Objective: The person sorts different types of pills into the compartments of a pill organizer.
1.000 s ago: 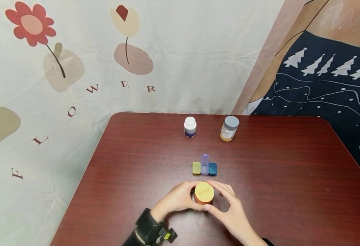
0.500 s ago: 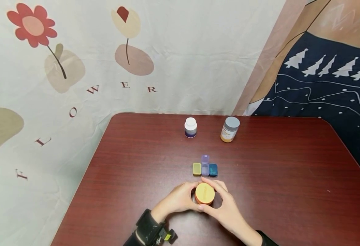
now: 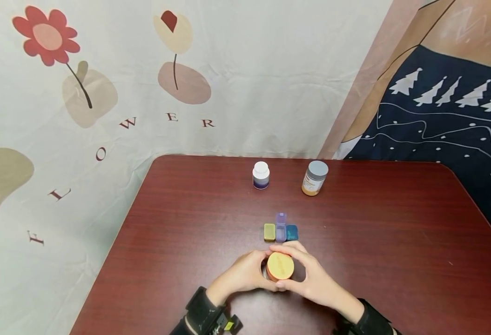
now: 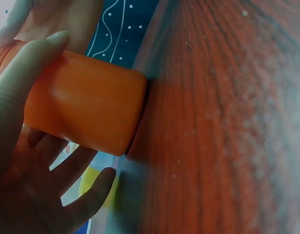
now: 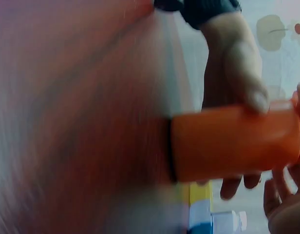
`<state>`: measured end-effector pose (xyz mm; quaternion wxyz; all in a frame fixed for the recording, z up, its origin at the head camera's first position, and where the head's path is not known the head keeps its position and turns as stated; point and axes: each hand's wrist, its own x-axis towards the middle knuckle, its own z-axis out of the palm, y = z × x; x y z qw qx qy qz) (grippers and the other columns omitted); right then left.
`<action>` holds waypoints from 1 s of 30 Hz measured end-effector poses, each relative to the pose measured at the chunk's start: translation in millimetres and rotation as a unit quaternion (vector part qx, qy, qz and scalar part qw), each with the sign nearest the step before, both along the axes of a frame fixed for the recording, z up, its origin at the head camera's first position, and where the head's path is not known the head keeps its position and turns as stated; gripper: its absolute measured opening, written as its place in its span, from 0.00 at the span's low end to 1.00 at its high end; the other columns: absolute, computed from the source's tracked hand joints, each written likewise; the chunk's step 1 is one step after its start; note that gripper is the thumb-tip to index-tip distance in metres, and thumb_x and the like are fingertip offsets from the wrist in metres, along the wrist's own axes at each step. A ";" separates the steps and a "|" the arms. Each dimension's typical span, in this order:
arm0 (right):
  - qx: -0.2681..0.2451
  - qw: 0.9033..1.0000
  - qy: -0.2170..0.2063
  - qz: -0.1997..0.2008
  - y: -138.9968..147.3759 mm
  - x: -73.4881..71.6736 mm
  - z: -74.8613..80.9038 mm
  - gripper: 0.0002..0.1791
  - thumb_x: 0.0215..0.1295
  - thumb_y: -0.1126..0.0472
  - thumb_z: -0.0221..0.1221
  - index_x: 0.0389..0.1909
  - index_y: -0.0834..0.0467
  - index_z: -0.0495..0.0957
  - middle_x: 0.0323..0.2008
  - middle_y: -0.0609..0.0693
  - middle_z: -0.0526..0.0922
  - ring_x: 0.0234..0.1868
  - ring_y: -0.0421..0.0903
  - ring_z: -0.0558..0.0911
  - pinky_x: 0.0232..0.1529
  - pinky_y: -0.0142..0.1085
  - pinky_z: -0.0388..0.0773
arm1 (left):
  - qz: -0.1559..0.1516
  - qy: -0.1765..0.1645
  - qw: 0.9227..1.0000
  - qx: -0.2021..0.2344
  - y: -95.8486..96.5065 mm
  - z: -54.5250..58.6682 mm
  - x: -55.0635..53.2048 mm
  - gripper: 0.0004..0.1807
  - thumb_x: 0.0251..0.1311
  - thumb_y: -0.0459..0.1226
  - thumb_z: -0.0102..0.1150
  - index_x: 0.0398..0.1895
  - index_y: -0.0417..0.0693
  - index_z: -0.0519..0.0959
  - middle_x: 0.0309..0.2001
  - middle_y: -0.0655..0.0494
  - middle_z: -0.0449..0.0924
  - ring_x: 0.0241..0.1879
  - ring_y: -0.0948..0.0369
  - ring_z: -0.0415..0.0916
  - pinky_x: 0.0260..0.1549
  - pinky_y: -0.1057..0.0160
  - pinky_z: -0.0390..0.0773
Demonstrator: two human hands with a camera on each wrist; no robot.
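Note:
An orange pill bottle (image 4: 86,102) with a yellow-orange cap (image 3: 280,265) stands upright between my two hands, its base at the tabletop. My left hand (image 3: 247,271) grips the bottle's body, the thumb lying along its side in the left wrist view. Higher up, my right hand (image 3: 310,274) curls its fingers and thumb around the cap. Just beyond the hands lies a small pill organizer (image 3: 280,232) with yellow, purple and blue compartments. The purple lid (image 3: 281,217) is raised and tipped back.
Farther back on the brown table (image 3: 186,209) stand a white bottle (image 3: 261,176) with a purple lower part and a grey-capped bottle (image 3: 314,177). A printed cloth (image 3: 245,74) hangs behind the table's far edge.
My right hand has turned around the cap: its far fingertips have swung left and its wrist has shifted forward and right. The cap's lettering has rotated. The left hand stays nearly in place.

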<state>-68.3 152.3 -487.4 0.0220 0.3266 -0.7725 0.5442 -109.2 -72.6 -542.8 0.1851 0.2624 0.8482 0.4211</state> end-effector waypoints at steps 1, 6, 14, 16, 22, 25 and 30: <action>0.003 1.000 0.010 0.013 1.4 -2.6 -0.2 0.41 0.57 0.68 0.80 0.73 0.54 0.79 0.61 0.53 0.82 0.65 0.35 0.76 0.69 0.29 0.71 | 0.004 -0.010 1.000 0.000 0.3 1.2 0.4 0.34 0.49 0.51 0.88 0.60 0.57 0.85 0.47 0.74 0.87 0.45 0.76 0.80 0.51 0.70 0.81; 0.004 0.996 0.051 0.074 5.4 -15.5 -1.1 0.37 0.60 0.66 0.79 0.71 0.55 0.80 0.60 0.52 0.81 0.63 0.40 0.76 0.67 0.33 0.73 | 0.005 -0.037 0.999 0.016 0.0 27.7 6.6 0.34 0.48 0.47 0.87 0.61 0.53 0.86 0.46 0.69 0.89 0.44 0.75 0.80 0.50 0.69 0.81; 0.007 0.994 0.052 0.093 6.8 -19.0 -3.5 0.36 0.66 0.61 0.76 0.75 0.57 0.77 0.63 0.53 0.81 0.66 0.41 0.75 0.69 0.35 0.73 | 0.000 -0.023 1.000 0.009 -1.3 26.0 6.0 0.35 0.52 0.50 0.85 0.63 0.50 0.84 0.47 0.65 0.89 0.42 0.74 0.79 0.46 0.68 0.81; 0.008 0.995 0.048 0.083 6.3 -16.0 -3.8 0.38 0.67 0.60 0.76 0.77 0.57 0.75 0.65 0.53 0.80 0.67 0.40 0.75 0.71 0.34 0.72 | 0.002 -0.024 1.000 0.011 -1.4 16.3 3.2 0.37 0.50 0.51 0.87 0.63 0.53 0.84 0.47 0.69 0.88 0.43 0.75 0.79 0.48 0.69 0.81; 0.006 0.999 0.033 0.020 4.5 -1.6 -3.3 0.47 0.62 0.64 0.79 0.81 0.59 0.70 0.71 0.51 0.79 0.71 0.37 0.72 0.74 0.26 0.66 | -0.010 0.006 1.000 0.017 -2.4 -10.3 -4.7 0.37 0.50 0.53 0.88 0.65 0.62 0.85 0.51 0.75 0.88 0.48 0.76 0.81 0.51 0.68 0.82; 0.000 0.999 0.035 -0.038 2.2 8.1 -2.3 0.52 0.54 0.67 0.82 0.81 0.60 0.70 0.71 0.48 0.81 0.71 0.34 0.71 0.73 0.23 0.65 | -0.013 -0.002 1.000 0.021 -2.4 -10.1 -5.3 0.36 0.50 0.53 0.88 0.64 0.64 0.85 0.51 0.75 0.88 0.49 0.76 0.81 0.53 0.68 0.82; 0.004 0.987 0.058 -0.147 -3.1 26.5 1.5 0.52 0.46 0.72 0.84 0.77 0.59 0.75 0.68 0.43 0.83 0.69 0.31 0.71 0.71 0.19 0.62 | -0.021 0.001 0.999 0.028 -1.9 14.9 1.1 0.32 0.55 0.51 0.85 0.64 0.58 0.86 0.50 0.68 0.90 0.46 0.73 0.81 0.49 0.66 0.83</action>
